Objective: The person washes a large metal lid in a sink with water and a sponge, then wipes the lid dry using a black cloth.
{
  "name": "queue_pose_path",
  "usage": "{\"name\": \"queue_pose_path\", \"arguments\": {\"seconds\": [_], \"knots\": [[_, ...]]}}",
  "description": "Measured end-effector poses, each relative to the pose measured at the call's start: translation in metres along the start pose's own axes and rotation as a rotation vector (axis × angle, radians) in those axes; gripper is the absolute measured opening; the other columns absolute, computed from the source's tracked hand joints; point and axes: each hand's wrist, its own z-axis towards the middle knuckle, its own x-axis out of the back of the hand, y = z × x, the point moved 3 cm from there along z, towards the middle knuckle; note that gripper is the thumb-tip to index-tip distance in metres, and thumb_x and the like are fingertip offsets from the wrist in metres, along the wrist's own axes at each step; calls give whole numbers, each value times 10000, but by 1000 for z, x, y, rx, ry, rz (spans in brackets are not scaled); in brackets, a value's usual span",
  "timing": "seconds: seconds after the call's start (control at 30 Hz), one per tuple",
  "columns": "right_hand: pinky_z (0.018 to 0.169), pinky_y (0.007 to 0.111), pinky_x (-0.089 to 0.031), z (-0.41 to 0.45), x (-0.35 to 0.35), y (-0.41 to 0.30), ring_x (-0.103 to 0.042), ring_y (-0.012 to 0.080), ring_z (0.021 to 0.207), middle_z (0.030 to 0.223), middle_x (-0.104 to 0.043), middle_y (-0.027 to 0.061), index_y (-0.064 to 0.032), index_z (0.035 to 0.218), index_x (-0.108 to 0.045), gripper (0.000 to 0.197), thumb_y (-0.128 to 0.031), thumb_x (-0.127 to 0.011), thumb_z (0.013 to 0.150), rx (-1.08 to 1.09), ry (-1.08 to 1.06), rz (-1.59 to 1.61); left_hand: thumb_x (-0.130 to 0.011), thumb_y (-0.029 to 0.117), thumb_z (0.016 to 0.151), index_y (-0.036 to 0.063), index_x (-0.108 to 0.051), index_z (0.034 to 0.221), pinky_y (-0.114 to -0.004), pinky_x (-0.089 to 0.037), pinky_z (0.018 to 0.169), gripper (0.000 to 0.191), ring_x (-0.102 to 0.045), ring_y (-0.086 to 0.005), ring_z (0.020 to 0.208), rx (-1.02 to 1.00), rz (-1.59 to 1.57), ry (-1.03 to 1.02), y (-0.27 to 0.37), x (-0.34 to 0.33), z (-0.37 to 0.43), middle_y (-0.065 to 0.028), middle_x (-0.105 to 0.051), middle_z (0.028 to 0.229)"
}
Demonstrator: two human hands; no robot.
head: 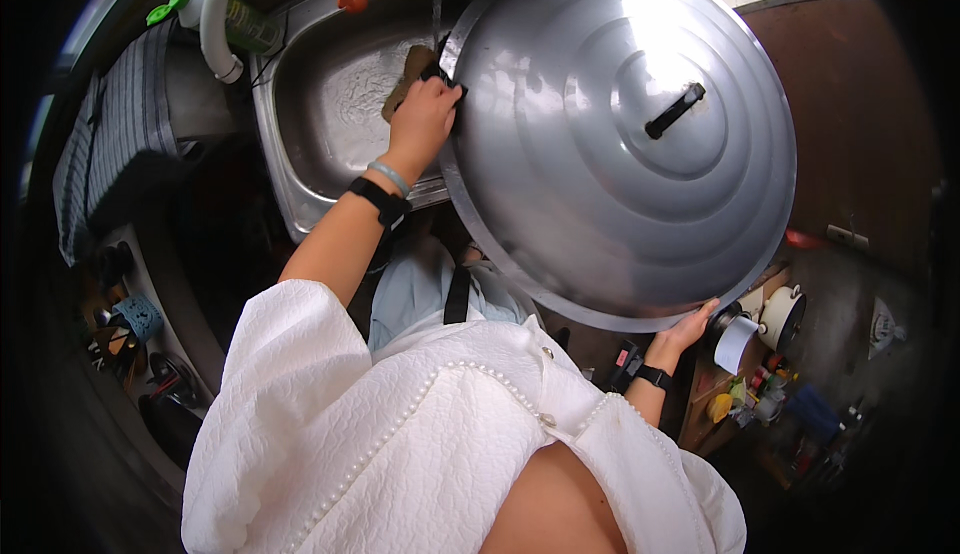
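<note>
A large domed metal pot lid (pixel 540 179) with concentric ridges and a black top handle (pixel 675 111) spans the view's upper middle. Its left part overlaps the stainless steel sink (pixel 281 171). At its left rim, my left hand (pixel 424 115) has its fingers curled over the edge and a small black piece there; the fingertips are partly hidden. Beside those fingers, over the basin, is a brown cloth or scrubber (pixel 394 100); whether I hold it is unclear. My right hand (pixel 682 329) supports the lid's lower right rim from beneath. Water (pixel 437 10) runs down near the left rim.
A white curved pipe (pixel 217 28) and a green-capped bottle (pixel 251 25) stand left of the sink. Striped cloth (pixel 124 126) hangs nearby. To the right are a brown panel (pixel 847 111), a cream pot (pixel 781 317) and a low shelf with assorted small items.
</note>
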Motion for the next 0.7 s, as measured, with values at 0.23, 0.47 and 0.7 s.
{"name": "queue_pose_path", "arguments": {"seconds": [0.23,0.47,0.7], "knots": [[896,294,-337,3,9,0,-438,203,1052,1201,-425,96,52,1160,-395,554,-408,-414,853,-51,-107,-26,-589,49,657,87,-602,853,-319,-440,661,201,-473,-219,794,16,-98,-124,-12,7,-24,-30,-490,804],[906,289,-325,-6,-6,3,-427,200,1063,1215,-410,97,53,1182,-373,584,-429,-400,852,-90,-119,-51,-586,95,676,71,-609,799,-332,-432,684,128,-485,-243,801,21,29,-38,-57,-15,52,-51,-506,810],[909,301,-323,-16,-32,18,-427,204,1062,1217,-409,104,50,1179,-381,606,-449,-419,838,-47,-46,-13,-579,84,663,83,-629,813,-355,-419,714,159,-494,-281,764,-4,138,41,-88,-51,113,-79,-525,820]]}}
